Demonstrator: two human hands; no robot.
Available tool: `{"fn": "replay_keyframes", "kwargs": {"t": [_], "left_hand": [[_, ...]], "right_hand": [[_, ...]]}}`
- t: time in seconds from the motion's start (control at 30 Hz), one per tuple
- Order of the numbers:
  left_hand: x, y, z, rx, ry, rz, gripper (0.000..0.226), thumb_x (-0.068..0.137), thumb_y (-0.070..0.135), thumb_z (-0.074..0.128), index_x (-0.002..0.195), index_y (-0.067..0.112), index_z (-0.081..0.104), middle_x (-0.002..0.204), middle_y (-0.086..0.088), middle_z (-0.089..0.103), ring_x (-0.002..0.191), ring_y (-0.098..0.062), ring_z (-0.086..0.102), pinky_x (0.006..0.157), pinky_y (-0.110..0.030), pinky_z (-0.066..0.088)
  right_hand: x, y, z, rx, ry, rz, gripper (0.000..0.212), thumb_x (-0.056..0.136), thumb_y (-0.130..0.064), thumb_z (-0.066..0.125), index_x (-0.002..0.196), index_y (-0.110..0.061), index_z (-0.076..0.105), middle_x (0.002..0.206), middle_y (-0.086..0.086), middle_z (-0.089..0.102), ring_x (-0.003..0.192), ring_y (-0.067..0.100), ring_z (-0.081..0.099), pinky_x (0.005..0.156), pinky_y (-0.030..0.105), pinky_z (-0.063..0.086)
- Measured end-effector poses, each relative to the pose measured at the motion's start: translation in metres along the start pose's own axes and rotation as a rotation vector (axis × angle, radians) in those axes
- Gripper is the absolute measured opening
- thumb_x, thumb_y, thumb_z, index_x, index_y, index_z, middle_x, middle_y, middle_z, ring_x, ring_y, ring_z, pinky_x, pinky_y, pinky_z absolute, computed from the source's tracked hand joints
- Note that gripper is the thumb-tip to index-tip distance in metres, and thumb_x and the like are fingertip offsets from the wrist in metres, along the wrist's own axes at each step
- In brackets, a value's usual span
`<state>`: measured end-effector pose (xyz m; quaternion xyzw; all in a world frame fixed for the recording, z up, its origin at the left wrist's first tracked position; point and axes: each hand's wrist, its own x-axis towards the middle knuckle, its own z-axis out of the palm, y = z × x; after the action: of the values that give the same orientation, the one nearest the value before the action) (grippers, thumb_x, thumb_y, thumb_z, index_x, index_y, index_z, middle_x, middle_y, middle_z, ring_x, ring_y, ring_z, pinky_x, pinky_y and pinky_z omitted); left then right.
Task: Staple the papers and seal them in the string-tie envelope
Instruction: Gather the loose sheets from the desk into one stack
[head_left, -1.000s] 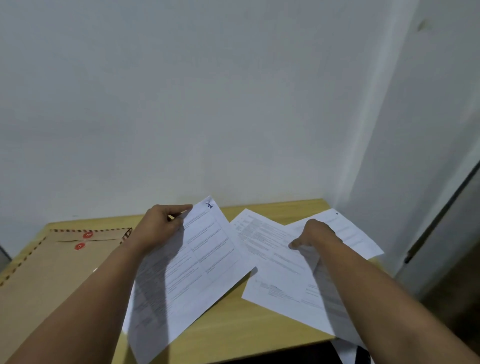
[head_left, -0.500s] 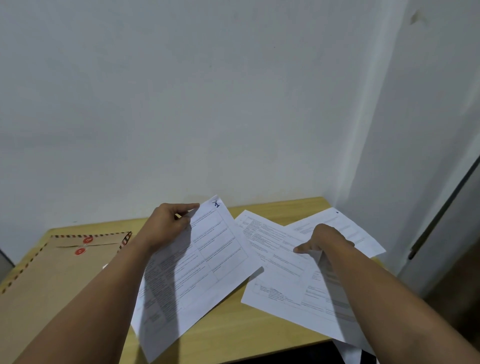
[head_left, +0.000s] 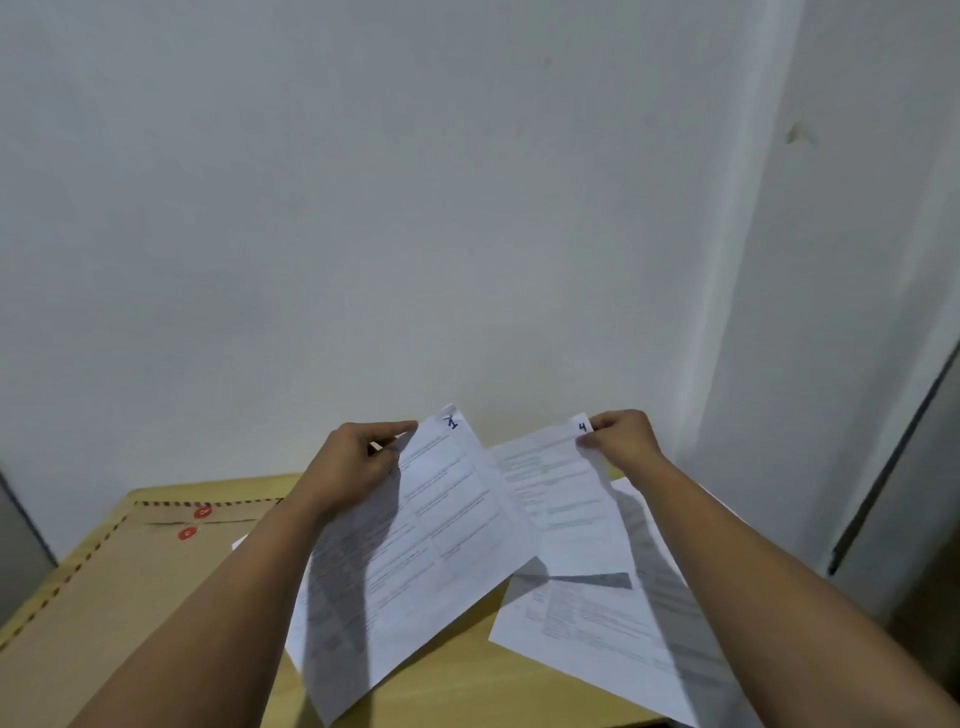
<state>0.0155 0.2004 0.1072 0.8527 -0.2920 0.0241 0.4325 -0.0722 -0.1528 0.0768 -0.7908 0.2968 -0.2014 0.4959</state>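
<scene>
Two printed sheets are up: left hand (head_left: 358, 462) pinches sheet 1 (head_left: 415, 551), right hand (head_left: 621, 439) pinches sheet 4 (head_left: 566, 499). Another sheet (head_left: 597, 623) and the string-tie envelope (head_left: 119, 582) lie on the worktop (head_left: 467, 680). Best to stack by number and square edges before stapling.

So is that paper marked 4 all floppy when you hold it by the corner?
Probably floppy: the sheet marked 4, pinched at its top corner by the right hand, hangs down curved. Likely very light, since a fingertip pinch lifts it. It could crease easily.

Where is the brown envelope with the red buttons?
The brown envelope lies flat on the table's left side, just left of the left hand's arm.
</scene>
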Motion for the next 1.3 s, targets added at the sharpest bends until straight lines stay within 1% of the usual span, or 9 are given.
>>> {"fn": "replay_keyframes", "kwargs": {"t": [0.13,0.43,0.57,0.7,0.83,1.0,1.1,1.23,1.3], "left_hand": [[-0.003,0.015,-0.011,-0.022,0.033,0.023,0.032,0.098,0.022,0.061,0.121,0.041,0.072,0.094,0.012,0.077,0.062,0.000,0.060,0.058,-0.015,0.046],[-0.007,0.036,-0.034,-0.005,0.072,0.112,0.041,0.096,0.011,0.059,0.122,0.040,0.071,0.072,0.028,0.070,0.056,-0.006,0.051,0.054,-0.016,0.044],[-0.009,0.037,-0.039,0.017,0.114,0.136,0.042,0.095,0.011,0.059,0.121,0.041,0.071,0.093,0.022,0.075,0.060,-0.001,0.055,0.061,-0.013,0.044],[-0.008,0.029,-0.042,0.086,0.148,0.112,0.044,0.094,0.013,0.058,0.126,0.040,0.069,0.117,0.014,0.074,0.078,-0.007,0.067,0.073,-0.015,0.049],[-0.010,0.026,-0.044,0.091,0.181,0.082,0.044,0.095,0.011,0.056,0.129,0.036,0.069,0.120,0.013,0.073,0.083,-0.011,0.067,0.064,-0.013,0.043],[-0.012,0.021,-0.046,0.046,0.198,0.049,0.043,0.095,0.016,0.055,0.127,0.041,0.068,0.110,0.018,0.074,0.075,0.001,0.064,0.069,-0.017,0.050],[-0.014,0.016,-0.048,0.030,0.215,0.048,0.036,0.096,0.028,0.059,0.129,0.042,0.065,0.112,0.019,0.066,0.090,-0.003,0.065,0.084,-0.032,0.055],[-0.011,0.012,-0.053,0.111,0.207,0.063,0.023,0.097,0.028,0.058,0.118,0.033,0.068,0.119,0.018,0.059,0.107,-0.003,0.058,0.092,-0.033,0.049],[-0.008,0.014,-0.058,0.099,0.163,0.033,0.013,0.099,0.029,0.056,0.100,0.035,0.067,0.108,0.020,0.066,0.098,-0.002,0.060,0.087,-0.032,0.051]], "right_hand": [[-0.026,-0.051,0.006,0.217,-0.094,-0.139,0.013,0.087,-0.007,0.083,0.098,0.000,0.081,0.087,0.005,0.074,0.077,0.014,0.066,0.071,0.025,0.051],[-0.056,-0.120,0.042,0.267,-0.393,-0.275,0.019,0.100,-0.022,0.072,0.110,-0.010,0.082,0.095,-0.003,0.080,0.077,0.003,0.071,0.060,0.012,0.050],[-0.065,-0.133,0.059,0.289,-0.507,-0.235,0.020,0.102,-0.028,0.068,0.110,-0.015,0.082,0.104,0.009,0.081,0.082,0.013,0.072,0.073,0.027,0.052],[-0.072,-0.142,0.072,0.426,-0.579,-0.192,0.021,0.102,-0.023,0.067,0.110,-0.010,0.082,0.105,0.008,0.081,0.088,0.015,0.074,0.073,0.026,0.056],[-0.080,-0.147,0.077,0.430,-0.606,-0.231,0.027,0.098,-0.035,0.073,0.107,-0.012,0.083,0.107,0.007,0.081,0.088,0.013,0.075,0.080,0.027,0.057],[-0.081,-0.141,0.086,0.384,-0.562,-0.377,0.016,0.091,-0.006,0.079,0.106,-0.005,0.080,0.099,0.011,0.082,0.087,0.018,0.078,0.084,0.033,0.061],[-0.082,-0.142,0.088,0.378,-0.569,-0.388,0.014,0.092,-0.006,0.078,0.106,-0.007,0.081,0.099,0.010,0.082,0.089,0.020,0.078,0.084,0.031,0.062],[-0.079,-0.146,0.086,0.372,-0.626,-0.364,0.016,0.092,-0.010,0.079,0.108,-0.007,0.081,0.102,0.014,0.081,0.090,0.025,0.078,0.087,0.038,0.063],[-0.079,-0.149,0.084,0.384,-0.634,-0.356,0.019,0.092,-0.009,0.078,0.110,-0.005,0.079,0.104,0.015,0.081,0.088,0.024,0.077,0.083,0.035,0.063]]}}
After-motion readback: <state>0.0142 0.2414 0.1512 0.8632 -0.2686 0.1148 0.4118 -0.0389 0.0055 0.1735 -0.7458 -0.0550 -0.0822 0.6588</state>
